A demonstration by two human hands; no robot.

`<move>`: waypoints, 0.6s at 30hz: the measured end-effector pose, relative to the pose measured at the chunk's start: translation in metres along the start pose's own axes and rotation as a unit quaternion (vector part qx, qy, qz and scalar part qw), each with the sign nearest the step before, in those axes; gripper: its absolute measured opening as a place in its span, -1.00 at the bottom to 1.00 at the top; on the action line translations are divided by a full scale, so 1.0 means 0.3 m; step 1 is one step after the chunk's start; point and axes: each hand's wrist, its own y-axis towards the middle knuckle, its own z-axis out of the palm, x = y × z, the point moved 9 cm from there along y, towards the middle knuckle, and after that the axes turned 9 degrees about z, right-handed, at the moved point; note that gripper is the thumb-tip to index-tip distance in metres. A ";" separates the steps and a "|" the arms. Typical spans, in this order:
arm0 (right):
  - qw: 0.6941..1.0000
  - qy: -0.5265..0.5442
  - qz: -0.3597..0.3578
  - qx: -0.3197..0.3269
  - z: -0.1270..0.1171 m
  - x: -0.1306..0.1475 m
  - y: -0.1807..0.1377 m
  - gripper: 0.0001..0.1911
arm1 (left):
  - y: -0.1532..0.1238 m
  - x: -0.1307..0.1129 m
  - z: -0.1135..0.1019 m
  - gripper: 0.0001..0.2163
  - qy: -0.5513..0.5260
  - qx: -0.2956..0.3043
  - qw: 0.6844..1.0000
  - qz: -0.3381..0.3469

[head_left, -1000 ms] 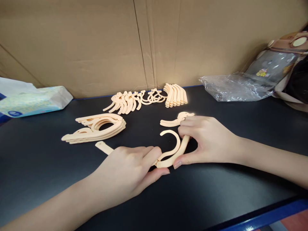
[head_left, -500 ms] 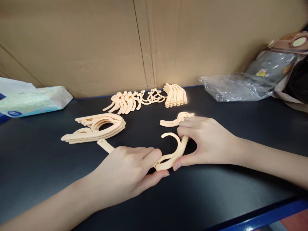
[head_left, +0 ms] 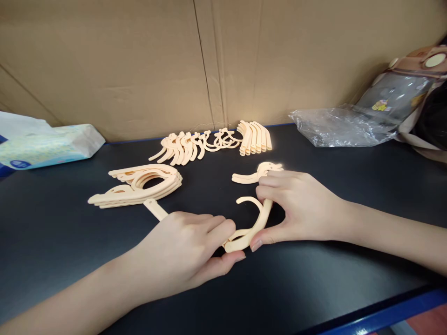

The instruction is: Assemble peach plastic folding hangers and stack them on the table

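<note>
Both my hands grip a cream plastic folding hanger [head_left: 259, 229] low over the black table. My left hand [head_left: 190, 244] is closed round one arm of it, whose flat end sticks out to the upper left. With fingers and thumb, my right hand [head_left: 296, 207] holds the other, curved arm. The hanger's hook curls up between the hands; its joint is partly covered by my left fingers. Just beyond my right hand lies a small cream hanger part [head_left: 249, 178]. A stack of folded cream hangers [head_left: 160, 195] lies beyond my left hand.
Along the back lie rows of curved arm pieces [head_left: 188, 148], hooks [head_left: 213, 148] and straighter arm pieces [head_left: 254, 138]. A tissue pack [head_left: 59, 144] sits at left. Clear plastic bag [head_left: 328, 128] and a transparent bottle [head_left: 398, 95] are at right. A cardboard wall [head_left: 139, 70] stands behind.
The hanger's hook has tipped slightly down and to the right, and its joint sits a little lower. Both hands keep their hold, almost in place.
</note>
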 end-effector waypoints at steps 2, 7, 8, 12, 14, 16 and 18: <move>1.000 -0.001 -0.004 -0.001 -0.001 0.003 -0.002 -0.35 | 0.002 -0.003 -0.001 -0.80 -0.003 -0.002 1.000 0.006; 1.000 0.004 -0.010 -0.004 0.001 0.006 -0.003 -0.33 | 0.001 -0.008 0.000 -0.79 -0.002 -0.003 1.000 0.013; 1.000 0.006 -0.011 -0.004 0.002 0.006 -0.003 -0.33 | 0.000 -0.009 0.000 -0.79 -0.003 -0.005 1.000 0.015; 1.000 0.008 -0.011 -0.004 0.003 0.004 -0.002 -0.34 | -0.005 -0.011 0.001 -0.79 -0.009 -0.006 1.000 0.018; 1.000 0.010 -0.013 -0.009 0.000 0.006 -0.004 -0.34 | -0.008 -0.012 -0.001 -0.79 -0.012 -0.011 1.000 0.021; 1.000 0.011 -0.015 -0.011 -0.003 0.007 -0.006 -0.34 | -0.009 -0.012 -0.004 -0.79 -0.017 -0.018 0.999 0.023; 1.000 0.009 -0.015 -0.011 -0.003 0.008 -0.007 -0.34 | -0.009 -0.012 -0.004 -0.79 -0.021 -0.020 0.999 0.024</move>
